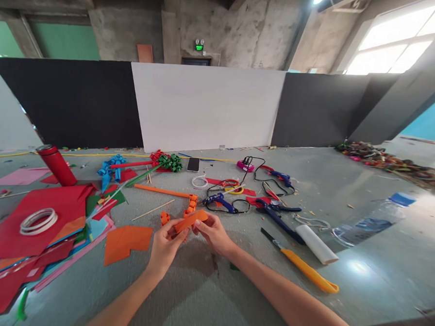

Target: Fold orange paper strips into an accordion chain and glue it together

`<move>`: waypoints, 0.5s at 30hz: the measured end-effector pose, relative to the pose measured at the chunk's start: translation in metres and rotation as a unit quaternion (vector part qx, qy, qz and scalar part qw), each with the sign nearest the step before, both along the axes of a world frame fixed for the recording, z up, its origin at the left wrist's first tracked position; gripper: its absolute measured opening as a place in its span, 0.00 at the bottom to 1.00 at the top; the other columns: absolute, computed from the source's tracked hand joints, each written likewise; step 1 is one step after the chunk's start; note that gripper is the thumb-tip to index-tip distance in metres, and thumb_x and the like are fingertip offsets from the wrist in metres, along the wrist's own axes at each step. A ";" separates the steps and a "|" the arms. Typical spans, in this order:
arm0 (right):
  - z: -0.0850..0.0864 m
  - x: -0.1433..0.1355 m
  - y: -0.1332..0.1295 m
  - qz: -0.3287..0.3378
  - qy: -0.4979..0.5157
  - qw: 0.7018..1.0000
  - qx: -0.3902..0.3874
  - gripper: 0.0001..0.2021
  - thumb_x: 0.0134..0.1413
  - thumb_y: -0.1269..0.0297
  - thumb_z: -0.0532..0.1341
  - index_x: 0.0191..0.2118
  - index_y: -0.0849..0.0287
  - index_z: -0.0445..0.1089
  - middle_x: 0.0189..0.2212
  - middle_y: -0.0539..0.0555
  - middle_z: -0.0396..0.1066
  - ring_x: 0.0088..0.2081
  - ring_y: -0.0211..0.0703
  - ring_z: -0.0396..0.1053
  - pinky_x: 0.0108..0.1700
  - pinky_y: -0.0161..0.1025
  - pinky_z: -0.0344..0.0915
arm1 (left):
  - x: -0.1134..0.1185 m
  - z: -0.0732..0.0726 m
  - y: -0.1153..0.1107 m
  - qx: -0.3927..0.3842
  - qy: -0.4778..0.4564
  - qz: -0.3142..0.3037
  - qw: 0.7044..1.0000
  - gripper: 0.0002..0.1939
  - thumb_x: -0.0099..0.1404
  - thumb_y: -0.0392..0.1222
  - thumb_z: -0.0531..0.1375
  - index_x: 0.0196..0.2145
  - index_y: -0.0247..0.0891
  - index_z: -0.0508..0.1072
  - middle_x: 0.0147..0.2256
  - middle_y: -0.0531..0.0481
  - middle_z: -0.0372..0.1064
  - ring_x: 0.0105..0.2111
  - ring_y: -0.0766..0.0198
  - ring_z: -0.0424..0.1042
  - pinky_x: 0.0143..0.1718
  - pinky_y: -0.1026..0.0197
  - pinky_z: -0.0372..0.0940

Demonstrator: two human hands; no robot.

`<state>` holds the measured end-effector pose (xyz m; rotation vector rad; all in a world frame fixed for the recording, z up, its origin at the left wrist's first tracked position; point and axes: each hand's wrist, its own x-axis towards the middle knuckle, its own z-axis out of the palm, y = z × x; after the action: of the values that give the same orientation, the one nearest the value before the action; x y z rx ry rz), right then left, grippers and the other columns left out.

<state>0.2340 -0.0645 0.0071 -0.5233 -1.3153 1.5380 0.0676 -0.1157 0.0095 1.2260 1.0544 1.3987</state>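
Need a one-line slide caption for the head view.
Left hand and right hand hold an orange paper strip, with a blue glue gun beyond and a yellow-handled knife to the right.

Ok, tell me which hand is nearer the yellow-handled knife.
Right. The right hand is left of the knife, apart from it; the left hand is farther left. Both hold the orange strip.

Centre: paper strip (pixel 191 221) | left: tape rings (pixel 39 231) on sheets (pixel 3 215) | behind strip: phone (pixel 193 164) | right: knife (pixel 308 271), then bottle (pixel 373 221)
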 end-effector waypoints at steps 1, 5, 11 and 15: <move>0.000 0.000 0.000 -0.001 -0.003 1.000 0.004 0.15 0.53 0.53 0.69 0.40 0.59 0.75 0.29 0.50 0.69 0.28 0.36 0.62 0.32 0.35 0.59 | 0.000 0.001 0.000 0.001 0.002 -0.001 1.000 0.21 0.59 0.50 0.67 0.46 0.34 0.75 0.34 0.47 0.77 0.30 0.64 0.74 0.35 0.64 0.69; -0.001 0.001 0.002 -0.006 -0.015 1.000 0.010 0.15 0.53 0.53 0.68 0.39 0.59 0.75 0.29 0.51 0.69 0.28 0.36 0.61 0.32 0.35 0.59 | 0.000 0.001 -0.001 0.002 0.006 -0.003 1.000 0.21 0.59 0.49 0.67 0.46 0.34 0.75 0.37 0.44 0.77 0.32 0.62 0.75 0.36 0.62 0.70; -0.004 0.001 0.003 -0.013 -0.020 0.999 0.023 0.13 0.54 0.55 0.68 0.38 0.59 0.76 0.29 0.51 0.70 0.28 0.36 0.61 0.32 0.34 0.59 | 0.001 0.001 0.000 -0.002 -0.006 -0.003 1.000 0.21 0.57 0.49 0.68 0.44 0.33 0.76 0.36 0.43 0.78 0.34 0.59 0.77 0.37 0.62 0.71; -0.004 0.002 0.003 -0.016 -0.030 0.999 0.030 0.13 0.54 0.54 0.68 0.38 0.59 0.77 0.28 0.51 0.69 0.28 0.36 0.61 0.32 0.34 0.59 | 0.002 0.002 0.000 -0.009 -0.020 0.003 1.000 0.22 0.54 0.49 0.70 0.43 0.33 0.77 0.35 0.43 0.78 0.33 0.59 0.77 0.36 0.62 0.71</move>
<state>0.2360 -0.0615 0.0033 -0.5522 -1.3882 1.4614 0.0691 -0.1160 0.0116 1.1784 1.0425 1.4100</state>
